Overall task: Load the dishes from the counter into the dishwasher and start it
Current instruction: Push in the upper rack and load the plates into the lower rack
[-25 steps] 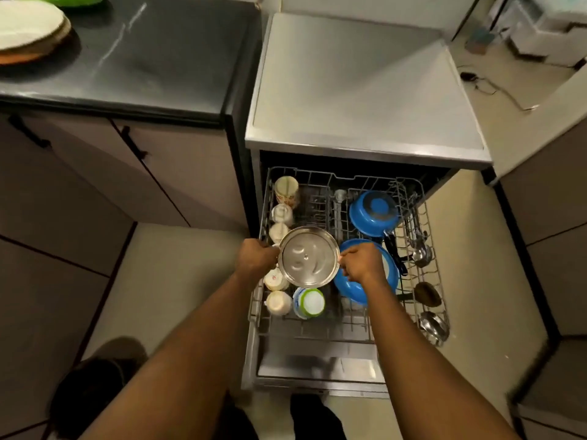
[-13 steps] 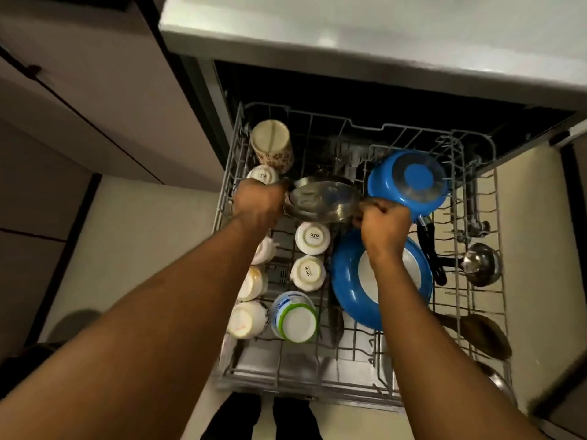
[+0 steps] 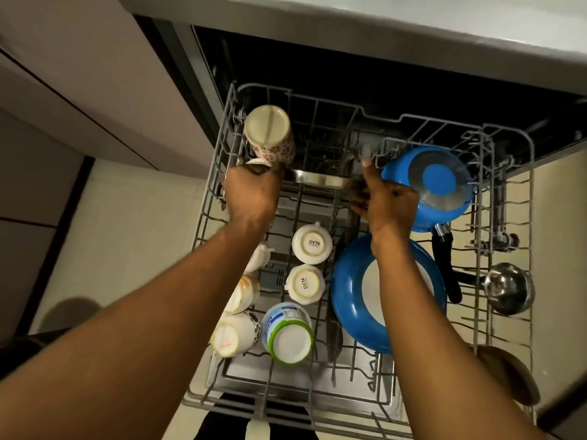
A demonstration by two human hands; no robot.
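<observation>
A round steel plate (image 3: 319, 180) stands almost on edge at the back of the pulled-out dishwasher rack (image 3: 527, 185). My left hand (image 3: 252, 193) grips its left rim, and my right hand (image 3: 386, 198) holds its right rim with one finger raised. A floral mug (image 3: 270, 134) sits behind my left hand. Two upturned white cups (image 3: 312, 242) stand in the rack's middle. At my right hand's side lies a blue pan (image 3: 435, 185), and a blue plate (image 3: 359, 296) lies under my right forearm.
Several more upturned cups and a green-rimmed tub (image 3: 287, 335) fill the rack's front left. A steel ladle (image 3: 508, 290) and a brown spoon (image 3: 508, 376) lie at the right edge. The worktop edge (image 3: 381, 23) overhangs the dark dishwasher opening. Cabinet fronts (image 3: 79, 74) stand left.
Both hands carried the steel plate from over the rack's middle toward its back and tipped it from flat to nearly on edge. The camera has come closer to the rack.
</observation>
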